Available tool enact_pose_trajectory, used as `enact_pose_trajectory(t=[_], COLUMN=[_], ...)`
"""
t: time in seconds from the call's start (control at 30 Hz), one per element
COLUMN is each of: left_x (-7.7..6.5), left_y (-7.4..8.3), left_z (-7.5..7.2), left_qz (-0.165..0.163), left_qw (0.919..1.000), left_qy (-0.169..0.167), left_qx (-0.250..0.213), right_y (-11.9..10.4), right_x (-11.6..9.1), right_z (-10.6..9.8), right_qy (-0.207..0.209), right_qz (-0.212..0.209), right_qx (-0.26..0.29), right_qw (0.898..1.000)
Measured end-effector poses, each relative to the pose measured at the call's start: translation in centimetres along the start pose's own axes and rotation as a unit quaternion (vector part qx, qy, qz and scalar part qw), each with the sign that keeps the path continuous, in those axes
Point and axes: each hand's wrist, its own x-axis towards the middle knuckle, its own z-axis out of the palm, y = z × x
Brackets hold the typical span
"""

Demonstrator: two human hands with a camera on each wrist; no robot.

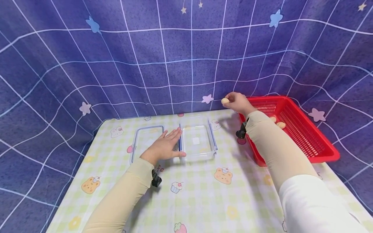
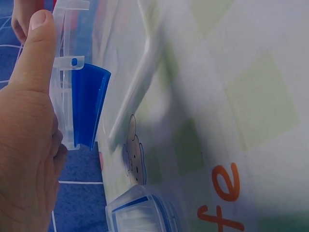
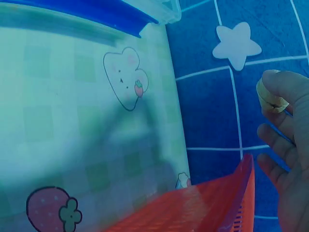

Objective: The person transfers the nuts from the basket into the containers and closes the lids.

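A clear food container (image 1: 201,152) with blue side latches stands in the middle of the table. My left hand (image 1: 166,145) rests against its left edge, fingers and thumb stretched out. In the left wrist view, one blue latch (image 2: 89,106) hangs down beside the thumb. Left of the container lies a clear lid (image 1: 137,137) with a blue seal, partly behind the hand. My right hand (image 1: 239,103) pinches a small pale-yellow roundish piece (image 1: 225,101) between thumb and fingers, above the table's back edge. Up close, the piece (image 3: 270,99) shows a dark spot at one end.
A red plastic basket (image 1: 314,139) stands at the right, with similar pale pieces (image 1: 281,125) inside; my right forearm passes over its near side. A checked tablecloth (image 1: 201,200) covers the table. Behind hangs a blue curtain (image 1: 175,74) with a white grid and stars.
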Motion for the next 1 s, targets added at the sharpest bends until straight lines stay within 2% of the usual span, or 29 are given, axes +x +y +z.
enact_pose_trajectory(t=[0.83,1.0], left_x=[0.1,0.1], left_y=[0.0,0.1], left_z=[0.0,-0.1], left_qz=[0.0,-0.003], left_qw=[1.0,1.0], left_qy=[0.001,-0.001], left_qx=[0.002,0.002], right_y=[-2.0,-2.6], right_x=[0.4,0.5], right_z=[2.4,3.0], right_qy=[-0.025,-0.035], right_qz=[-0.044,-0.041], right_qx=[0.011,0.019], right_qw=[0.999,0.998])
